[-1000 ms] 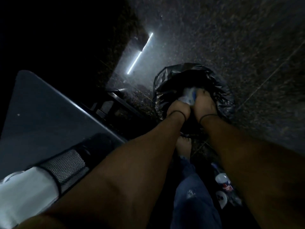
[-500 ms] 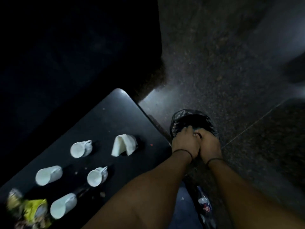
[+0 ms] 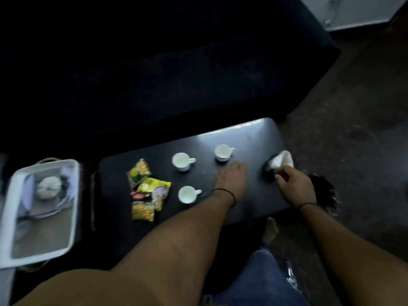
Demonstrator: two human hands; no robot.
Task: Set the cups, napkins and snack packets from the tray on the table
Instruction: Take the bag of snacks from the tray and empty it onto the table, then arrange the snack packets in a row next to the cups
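Reaching over dark table point(image 3: 254, 138) from near edge, both forearms bare, thin dark band at each wrist.

Left hand point(image 3: 231, 180): palm down, flat on or just above tabletop, between far right cup and near cup; fingers extended, close together, gripping nothing. Contact with surface: cannot tell.

Right hand point(image 3: 293, 184): near right end of table, curled, thumb and forefinger pinching lower edge of napkin holder's white contents. Remaining fingers folded under, mostly hidden.

Napkins point(image 3: 283, 161): white, fanned, upright in dark holder at right end of table, touching right hand. Holder base lost in shadow.

Cups, three, white, upright, handles to right:
- far left cup point(image 3: 182, 161), mid-table
- far right cup point(image 3: 223, 152), just beyond left hand
- near cup point(image 3: 187, 194), just left of left wrist

Snack packets point(image 3: 146, 191): yellow-green and red, overlapping in loose pile, left of cups. Count unclear; print blurred.

Tray point(image 3: 44, 166): white, rectangular, left of table, apart from it; support beneath hidden. Pale rounded item and blurred shapes inside, not identifiable.

Black bag point(image 3: 324, 191): crinkled, on floor beyond right wrist, partly covered by arm.

Bare foot point(image 3: 270, 230) and denim-covered knee point(image 3: 260, 279) below table edge. Upper area nearly black; detail unreadable. Motion blur throughout.
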